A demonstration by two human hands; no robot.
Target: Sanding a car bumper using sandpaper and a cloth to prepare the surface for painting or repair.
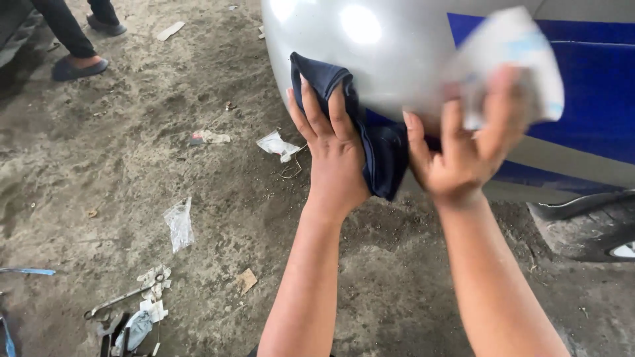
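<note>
My left hand (334, 149) presses a dark blue cloth (383, 155) flat against the silver body panel (370, 59) of a vehicle, fingers spread upward. To the right, my right hand (463, 149) holds a white and light-blue sheet (512, 59), blurred by motion, against the same panel near its blue stripe (589, 99). The cloth hangs down between both hands.
Dirt floor with scraps: clear plastic bags (178, 225), a crumpled wrapper (278, 145), a wrench (112, 302) and small tools at bottom left. A tyre (595, 228) sits at lower right. Another person's feet in dark shoes (79, 66) stand at top left.
</note>
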